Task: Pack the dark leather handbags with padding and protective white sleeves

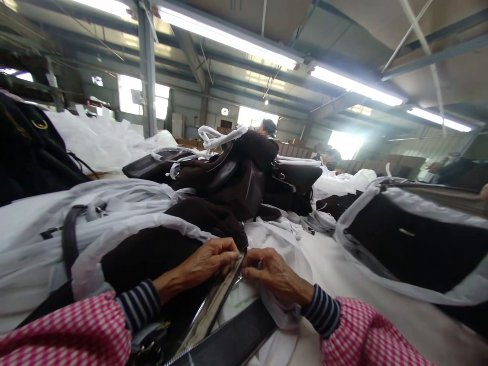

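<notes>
A dark bag (pixel 145 259) lies open before me, its mouth bordered by white wrapping. My left hand (pixel 208 262) is closed on the bag's zippered edge, fingertips pressed on the beige lining beside the zipper (pixel 200 311). Just across the opening, my right hand (pixel 274 274) pinches the other side of the same edge near the zipper's far end. Its fingertips partly hide what they grip. A wide black zippered band (pixel 232 333) runs below both hands. White wrapping (pixel 287 249) lies behind and under my right hand.
More dark bags (pixel 244 183) are piled ahead. To the right sits a black bag (pixel 430 244) edged in white wrapping, on the pale tabletop (pixel 324 269). Another black bag (pixel 34 147) stands at the left, near heaped white wrapping (pixel 102 140). A person (pixel 269 128) is behind the pile.
</notes>
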A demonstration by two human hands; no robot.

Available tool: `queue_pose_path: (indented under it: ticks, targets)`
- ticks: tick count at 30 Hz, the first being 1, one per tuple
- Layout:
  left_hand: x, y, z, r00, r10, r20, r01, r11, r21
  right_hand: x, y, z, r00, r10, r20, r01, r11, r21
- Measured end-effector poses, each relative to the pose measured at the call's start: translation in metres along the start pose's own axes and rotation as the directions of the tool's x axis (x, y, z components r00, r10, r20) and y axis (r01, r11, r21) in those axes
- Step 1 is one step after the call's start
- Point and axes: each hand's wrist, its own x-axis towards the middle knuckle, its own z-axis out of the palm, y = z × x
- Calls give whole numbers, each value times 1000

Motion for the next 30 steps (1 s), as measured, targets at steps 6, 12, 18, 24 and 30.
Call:
queue_pose_path:
  ticks: [6,12,18,24,30]
  targets:
    - [0,-4,2,998,45,40,-45,999,5,9,-9,-8,990,-10,-141,35,983,181]
    - [0,0,-3,997,33,66,-35,999,29,15,-21,1,975,-21,-221,84,956,281]
    - [3,-3,-2,995,48,85,-61,986,157,-14,-34,5,972,-10,-234,60,977,206]
    - [6,-3,4,983,83,161,-128,947,293,-51,-27,29,985,-98,-140,102,995,23]
    - [6,-6,10,988,43,149,-98,918,385,-57,-18,46,971,-192,-142,186,981,-55]
